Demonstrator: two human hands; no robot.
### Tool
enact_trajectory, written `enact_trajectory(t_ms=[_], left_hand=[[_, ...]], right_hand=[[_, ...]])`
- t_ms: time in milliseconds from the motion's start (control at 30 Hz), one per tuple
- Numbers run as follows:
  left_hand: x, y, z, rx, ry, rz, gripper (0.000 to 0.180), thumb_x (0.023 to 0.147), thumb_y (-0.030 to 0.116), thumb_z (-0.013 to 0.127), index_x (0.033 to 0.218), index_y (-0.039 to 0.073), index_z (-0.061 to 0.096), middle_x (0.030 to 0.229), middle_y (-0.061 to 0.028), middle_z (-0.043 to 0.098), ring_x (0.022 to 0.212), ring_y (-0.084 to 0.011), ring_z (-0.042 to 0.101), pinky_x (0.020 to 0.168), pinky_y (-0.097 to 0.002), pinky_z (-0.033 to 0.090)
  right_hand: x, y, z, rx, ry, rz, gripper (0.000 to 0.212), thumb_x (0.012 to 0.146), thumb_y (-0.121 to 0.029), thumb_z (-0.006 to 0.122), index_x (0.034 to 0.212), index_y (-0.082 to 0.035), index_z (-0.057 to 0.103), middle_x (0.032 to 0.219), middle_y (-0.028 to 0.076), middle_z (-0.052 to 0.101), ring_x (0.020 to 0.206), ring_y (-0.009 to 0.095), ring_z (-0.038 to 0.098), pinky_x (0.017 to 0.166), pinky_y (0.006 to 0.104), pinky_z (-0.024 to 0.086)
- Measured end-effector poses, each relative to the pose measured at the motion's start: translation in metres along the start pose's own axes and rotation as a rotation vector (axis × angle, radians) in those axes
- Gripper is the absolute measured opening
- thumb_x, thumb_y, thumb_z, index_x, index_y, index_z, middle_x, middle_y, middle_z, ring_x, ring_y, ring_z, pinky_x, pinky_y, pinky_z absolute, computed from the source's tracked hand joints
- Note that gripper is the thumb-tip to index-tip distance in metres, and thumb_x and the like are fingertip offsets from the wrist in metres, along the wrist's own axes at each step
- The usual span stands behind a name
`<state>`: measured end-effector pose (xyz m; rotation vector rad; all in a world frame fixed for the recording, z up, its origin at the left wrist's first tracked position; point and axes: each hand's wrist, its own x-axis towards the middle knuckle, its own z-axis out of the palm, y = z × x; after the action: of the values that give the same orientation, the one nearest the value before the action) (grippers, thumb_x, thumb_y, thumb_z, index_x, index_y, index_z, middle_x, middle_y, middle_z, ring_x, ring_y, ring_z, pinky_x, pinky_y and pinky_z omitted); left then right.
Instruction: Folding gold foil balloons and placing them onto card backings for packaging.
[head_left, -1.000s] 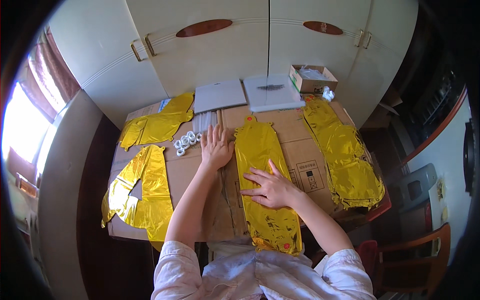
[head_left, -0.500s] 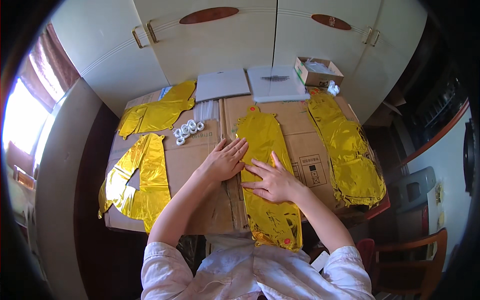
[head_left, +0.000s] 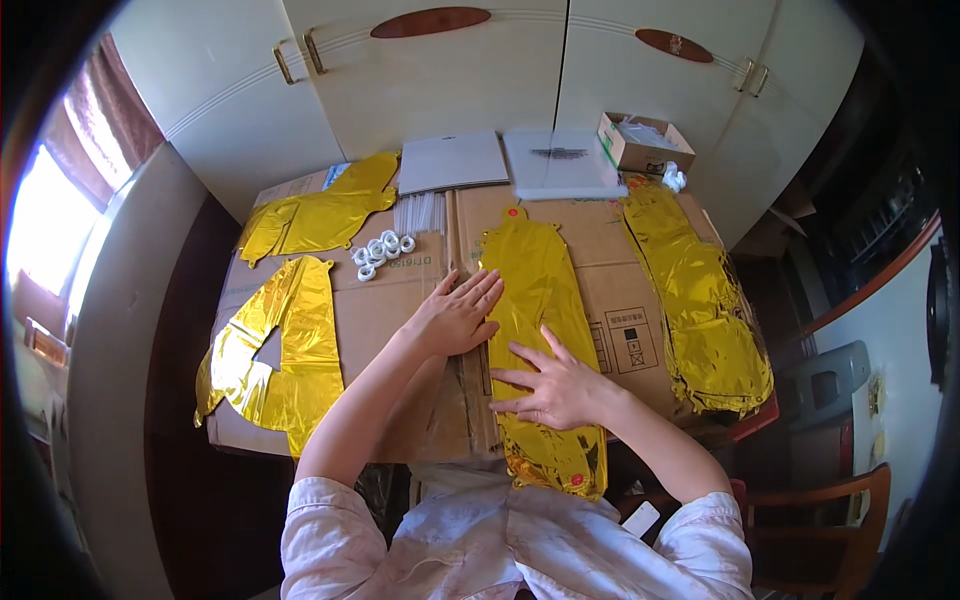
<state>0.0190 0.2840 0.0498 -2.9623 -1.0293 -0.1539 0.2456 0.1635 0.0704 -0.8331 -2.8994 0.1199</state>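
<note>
Where flattened cardboard (head_left: 400,300) covers the table, white cupboards (head_left: 450,80) (closed) stand behind.

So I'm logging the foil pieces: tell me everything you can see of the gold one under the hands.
The gold balloon is a long, flat, uninflated strip of shiny crinkled foil with small red dots at both ends. It lies lengthwise on the cardboard, its near end hanging over the edge. The right hand presses flat on it; the left hand touches its left edge.

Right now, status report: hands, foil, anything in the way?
Left hand open, flat at the gold foil balloon edge. Right hand open, flat on the balloon. Tape rolls lie apart to the left, not in the way.
</note>
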Motion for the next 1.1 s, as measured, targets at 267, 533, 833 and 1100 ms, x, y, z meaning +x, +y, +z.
enact_trajectory(t_ms=[267, 533, 833, 1100], left_hand=[[0.000, -0.001, -0.001, 0.004, -0.031, 0.003, 0.081, 0.091, 0.057, 0.043, 0.149, 0.002, 0.028, 0.155, -0.0142, 0.028, 0.144, -0.0248, 0.025, 0.118, -0.0482, 0.015], [0.000, 0.003, -0.018, -0.024, -0.125, 0.037, 0.123, 0.068, 0.080, 0.058, 0.149, -0.004, 0.019, 0.156, -0.0203, 0.021, 0.146, -0.0292, 0.018, 0.118, -0.0497, 0.012], [0.007, 0.001, -0.014, 0.009, -0.147, -0.018, 0.131, 0.063, 0.086, 0.055, 0.149, -0.004, 0.019, 0.157, -0.0187, 0.020, 0.147, -0.0284, 0.016, 0.118, -0.0492, 0.013], [0.010, -0.007, -0.014, -0.008, -0.080, -0.135, 0.114, 0.076, 0.079, 0.049, 0.149, -0.003, 0.020, 0.157, -0.0192, 0.020, 0.147, -0.0285, 0.016, 0.118, -0.0518, 0.012]], right_hand=[[-0.004, -0.007, -0.001, 0.002, -0.056, -0.024, 0.040, 0.091, -0.046, 0.054, 0.130, -0.047, 0.053, 0.151, 0.001, 0.037, 0.141, 0.041, 0.026, 0.108, 0.0733, 0.015], [-0.008, -0.014, -0.002, -0.029, -0.090, -0.026, 0.039, 0.094, -0.052, 0.046, 0.133, -0.052, 0.048, 0.155, 0.004, 0.030, 0.143, 0.044, 0.020, 0.107, 0.0745, 0.015], [-0.013, -0.015, 0.003, 0.036, -0.108, -0.009, 0.038, 0.096, -0.051, 0.043, 0.133, -0.051, 0.049, 0.156, 0.005, 0.028, 0.145, 0.043, 0.015, 0.108, 0.0733, 0.010], [-0.017, -0.011, -0.002, 0.190, 0.027, 0.079, 0.041, 0.097, -0.043, 0.047, 0.138, -0.036, 0.050, 0.154, 0.005, 0.033, 0.144, 0.039, 0.020, 0.114, 0.0638, 0.009]])
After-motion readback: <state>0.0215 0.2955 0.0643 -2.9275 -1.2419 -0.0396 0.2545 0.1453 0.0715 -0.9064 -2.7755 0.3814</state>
